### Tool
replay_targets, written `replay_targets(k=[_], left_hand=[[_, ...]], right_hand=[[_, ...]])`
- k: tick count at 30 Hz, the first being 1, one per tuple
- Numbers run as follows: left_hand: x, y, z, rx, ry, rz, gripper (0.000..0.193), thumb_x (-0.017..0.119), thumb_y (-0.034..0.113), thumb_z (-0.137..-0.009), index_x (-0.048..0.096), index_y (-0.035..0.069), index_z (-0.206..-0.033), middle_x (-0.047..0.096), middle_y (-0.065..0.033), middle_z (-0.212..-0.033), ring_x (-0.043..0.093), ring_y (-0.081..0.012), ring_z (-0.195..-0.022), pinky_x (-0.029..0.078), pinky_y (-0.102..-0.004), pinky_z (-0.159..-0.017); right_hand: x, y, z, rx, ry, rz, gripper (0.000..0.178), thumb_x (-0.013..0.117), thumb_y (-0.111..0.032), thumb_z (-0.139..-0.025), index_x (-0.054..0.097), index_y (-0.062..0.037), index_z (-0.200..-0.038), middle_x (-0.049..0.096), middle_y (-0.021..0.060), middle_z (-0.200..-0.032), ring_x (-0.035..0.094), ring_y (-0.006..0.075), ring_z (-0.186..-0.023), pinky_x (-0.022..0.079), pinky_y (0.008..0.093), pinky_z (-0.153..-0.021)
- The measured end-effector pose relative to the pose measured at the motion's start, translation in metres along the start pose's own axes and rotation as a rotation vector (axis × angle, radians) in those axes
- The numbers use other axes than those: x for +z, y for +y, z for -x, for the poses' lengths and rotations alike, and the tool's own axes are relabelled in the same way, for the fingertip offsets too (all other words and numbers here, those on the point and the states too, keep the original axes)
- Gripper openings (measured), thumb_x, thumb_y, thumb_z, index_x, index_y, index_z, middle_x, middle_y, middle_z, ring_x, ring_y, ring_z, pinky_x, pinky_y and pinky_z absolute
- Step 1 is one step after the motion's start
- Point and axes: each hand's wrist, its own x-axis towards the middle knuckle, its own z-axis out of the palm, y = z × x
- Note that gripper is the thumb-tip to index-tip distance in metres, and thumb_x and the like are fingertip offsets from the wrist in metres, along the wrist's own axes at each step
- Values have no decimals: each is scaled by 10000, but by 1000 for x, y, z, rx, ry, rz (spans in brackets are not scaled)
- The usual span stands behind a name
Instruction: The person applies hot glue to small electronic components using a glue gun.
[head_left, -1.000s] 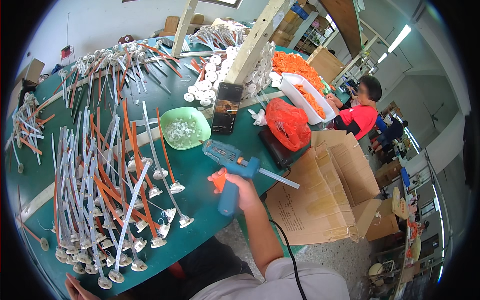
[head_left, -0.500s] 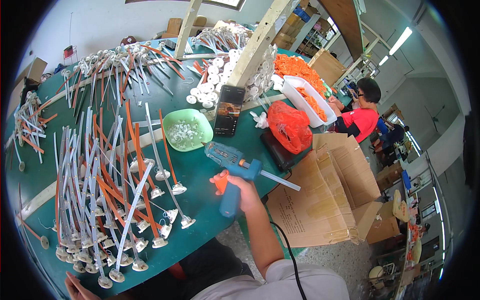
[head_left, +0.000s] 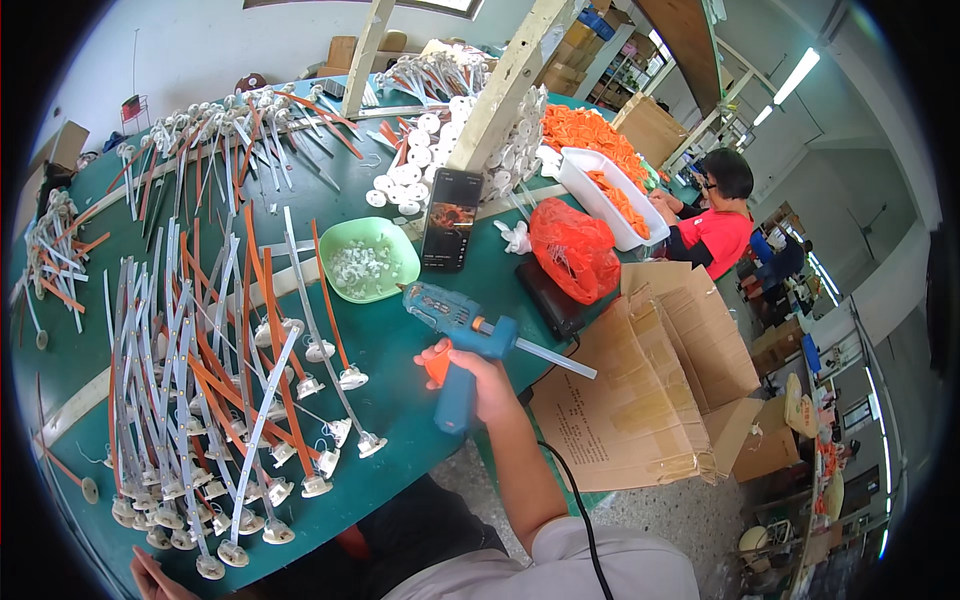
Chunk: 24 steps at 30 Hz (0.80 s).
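My right hand (head_left: 486,388) is closed round the handle of a blue hot glue gun (head_left: 455,318), fingers at its orange trigger. The nozzle points up-left toward a light green bowl (head_left: 398,262) of small whitish translucent pieces, and a pale glue stick (head_left: 555,357) juts from the back. At the lower left edge, my left hand (head_left: 158,580) is only partly in view, its visible fingers stretched out and nothing seen in them. Just beyond it lie many grey and orange LED strips (head_left: 180,340) with round white ends (head_left: 233,552), spread over the green table (head_left: 420,400).
A phone (head_left: 451,222) leans against a wooden post (head_left: 510,85). Behind are white discs (head_left: 405,180) and more strips. To the right sit a red plastic bag (head_left: 572,250), a white tray (head_left: 612,215) of orange pieces and an open cardboard box (head_left: 630,390). A co-worker (head_left: 722,220) sits beyond.
The whole view has shifted slightly, so table things appear a little further left. My right hand keeps its grip on the glue gun, and my left hand looks unchanged.
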Motion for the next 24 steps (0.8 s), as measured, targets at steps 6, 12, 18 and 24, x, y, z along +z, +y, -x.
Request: replay_targets(k=[6, 12, 18, 24], left_hand=[[-1, -7, -1, -2, 9, 28, 292, 616, 222, -994, 691, -24, -1134, 593, -10, -893, 479, -89, -779, 409, -229, -718], [4, 15, 3, -21, 36, -30, 292, 611, 220, -997, 692, -30, -1122, 584, -11, -867, 472, -92, -767, 404, -234, -705], [2, 20, 3, 35, -16, -26, 292, 610, 215, -997, 689, -37, -1121, 572, -10, -851, 460, -95, -758, 398, -237, -696], [3, 20, 4, 39, 14, -19, 289, 603, 206, -1000, 688, -38, -1128, 570, -10, -856, 459, -91, -760, 395, -234, -700]], right_hand=[[0, -1, 1, -12, 4, 7, 209, 616, -180, -891, 623, -27, -1033, 663, 144, -1052, 645, 335, -1088, 573, 410, -741], [-1, 0, 0, -7, 3, 2, 211, 612, -176, -895, 627, -20, -1036, 667, 146, -1055, 646, 335, -1089, 574, 410, -736], [-1, 1, 0, -12, -2, 1, 215, 611, -178, -900, 630, -21, -1045, 667, 144, -1059, 643, 332, -1093, 573, 407, -736], [-7, 2, -1, -3, -35, -2, 217, 643, -202, -905, 625, -37, -1046, 656, 157, -1096, 635, 315, -1119, 580, 433, -773]])
